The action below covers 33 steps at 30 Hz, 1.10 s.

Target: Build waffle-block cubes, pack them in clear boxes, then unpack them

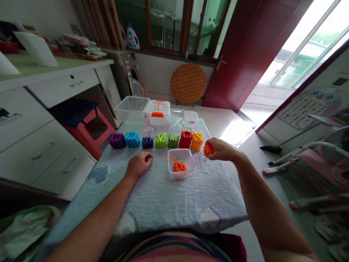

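Cloth-covered tabletop [169,203]: widest stretch of cloth at lower center, between the forearms; right edge slants down the right of center, row of colored blocks [132,139] and clear containers [158,112] bound the far side. Left hand [139,163], center, rests on cloth, loosely fisted; can't tell if anything's inside. Right hand [215,149], right of center, pinched around an orange block [208,149] near the right edge; block bright, knobbly, partly hidden. Small clear tub [181,176], center, has loose orange pieces [179,166].
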Available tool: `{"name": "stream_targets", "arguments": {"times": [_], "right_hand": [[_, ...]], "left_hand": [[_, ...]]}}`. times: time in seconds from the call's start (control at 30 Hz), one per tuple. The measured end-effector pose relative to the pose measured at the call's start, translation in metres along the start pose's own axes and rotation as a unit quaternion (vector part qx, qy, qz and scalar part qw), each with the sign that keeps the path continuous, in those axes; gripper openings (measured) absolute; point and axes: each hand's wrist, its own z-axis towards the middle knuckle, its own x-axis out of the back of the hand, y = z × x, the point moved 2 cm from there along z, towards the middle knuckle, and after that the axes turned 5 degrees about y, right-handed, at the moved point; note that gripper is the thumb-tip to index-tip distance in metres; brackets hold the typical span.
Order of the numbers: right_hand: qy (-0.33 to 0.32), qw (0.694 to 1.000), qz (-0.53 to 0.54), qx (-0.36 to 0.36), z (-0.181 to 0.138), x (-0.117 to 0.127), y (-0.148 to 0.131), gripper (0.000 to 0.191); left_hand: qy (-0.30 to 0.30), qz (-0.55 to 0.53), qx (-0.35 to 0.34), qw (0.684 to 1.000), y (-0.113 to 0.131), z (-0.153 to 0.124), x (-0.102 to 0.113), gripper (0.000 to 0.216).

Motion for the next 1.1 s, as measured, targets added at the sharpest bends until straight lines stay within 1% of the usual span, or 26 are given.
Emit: {"name": "stream_targets", "arguments": {"times": [0.07, 0.13, 0.2, 0.3, 0.4, 0.53, 0.73, 0.93, 1.1], "right_hand": [[0.016, 0.997, 0.027, 0.071, -0.002, 0.021, -0.034, 0.029], [-0.014, 0.988, 0.051, 0.146, 0.002, 0.029, -0.068, 0.03], [-0.05, 0.978, 0.051, 0.194, 0.01, 0.026, -0.096, 0.032], [-0.099, 0.975, 0.008, 0.199, 0.025, 0.007, -0.118, 0.031], [-0.13, 0.974, -0.026, 0.186, 0.036, -0.011, -0.12, 0.028], [-0.167, 0.967, -0.03, 0.188, 0.043, -0.024, -0.116, 0.03], [-0.179, 0.963, -0.031, 0.197, 0.05, -0.025, -0.117, 0.04], [-0.202, 0.959, -0.034, 0.194, 0.049, -0.022, -0.12, 0.039], [-0.237, 0.955, -0.03, 0.177, 0.05, -0.024, -0.118, 0.035]], "left_hand": [[0.0, 0.003, 0.003, 1.0, 0.0, 0.0, 0.0, 0.02], [0.0, 0.005, 0.008, 1.0, 0.001, 0.0, 0.001, 0.02], [0.0, 0.005, 0.011, 1.0, 0.002, -0.001, 0.001, 0.02], [0.0, 0.003, 0.011, 1.0, 0.002, -0.001, 0.001, 0.019], [-0.002, 0.002, 0.012, 1.0, 0.001, -0.001, 0.001, 0.018], [-0.004, -0.002, 0.011, 1.0, 0.0, -0.001, 0.0, 0.018], [-0.007, -0.002, 0.009, 1.0, 0.001, 0.0, 0.001, 0.017], [-0.006, -0.003, 0.009, 1.0, 0.001, 0.0, 0.002, 0.018], [-0.007, -0.006, 0.01, 1.0, 0.0, 0.0, 0.0, 0.018]]}}
